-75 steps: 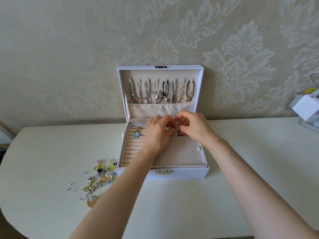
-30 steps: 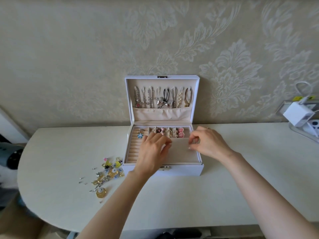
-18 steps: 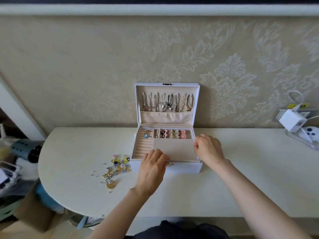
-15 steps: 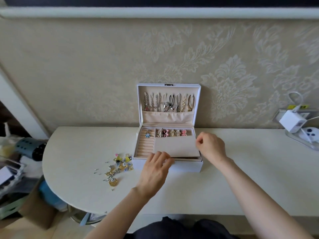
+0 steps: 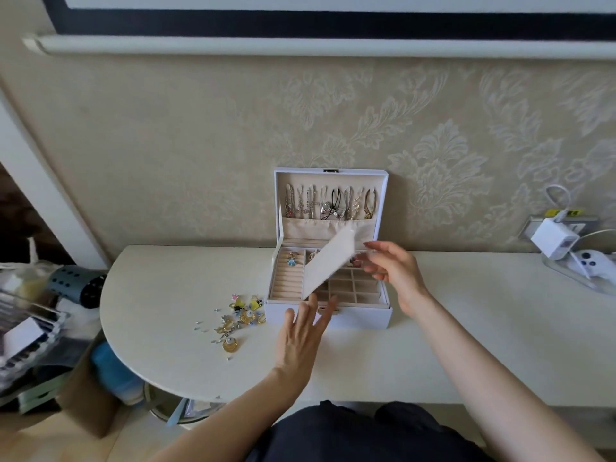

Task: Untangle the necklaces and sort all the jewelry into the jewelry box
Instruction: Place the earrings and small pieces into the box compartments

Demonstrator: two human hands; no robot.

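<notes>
The white jewelry box point(image 5: 353, 320) stands open on the table against the wall, with several necklaces point(image 5: 330, 205) hanging inside its lid. A beige cover panel point(image 5: 330, 265) is tilted steeply up over the tray, baring a grid of small compartments point(image 5: 353, 288). My right hand point(image 5: 393, 271) pinches the panel's upper right edge. In front of the box is my left hand point(image 5: 303, 331), fingers straight, tips at the panel's lower edge. Ring rolls point(image 5: 286, 281) and a blue flower piece point(image 5: 292, 261) show at the tray's left. Loose jewelry point(image 5: 240, 315) lies left of the box.
The cream table point(image 5: 466, 328) has a rounded left end. A white charger point(image 5: 553, 241) and a white device on a clear tray point(image 5: 590, 268) sit at the far right. Off the table's left edge stand a dark hair dryer point(image 5: 76, 285) and bins.
My hands left the small pieces in the back row. My right hand lifted the flat beige panel up from the tray, uncovering the grid. The camera pulled back and higher.
</notes>
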